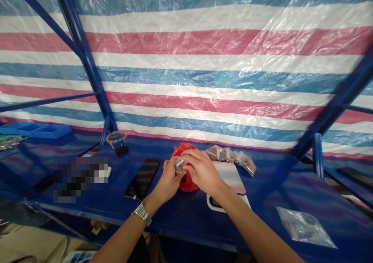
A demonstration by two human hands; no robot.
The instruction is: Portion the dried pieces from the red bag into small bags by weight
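Note:
Over a red plastic bag (pixel 189 184) on the blue table, my two hands come together around a small clear zip bag (pixel 180 165). My left hand (pixel 171 179) is closed on its left side, with a metal watch on that wrist. From the right, my right hand (pixel 201 167) curls its fingers over the same zip bag, hiding part of it. What the zip bag contains is too covered to make out. Under my right forearm sits a white kitchen scale (pixel 233 179) with a shiny plate. Behind it lie several small zip bags filled with brown bits (pixel 230 155).
A black phone (pixel 142 178) lies left of my hands, with a lidded plastic cup (pixel 117 142) of dark liquid behind it. Flat clear bags (pixel 305 228) lie at the right. Blue trays (pixel 36 130) stand far left. Blue metal posts (pixel 87 64) flank the table before a striped tarp.

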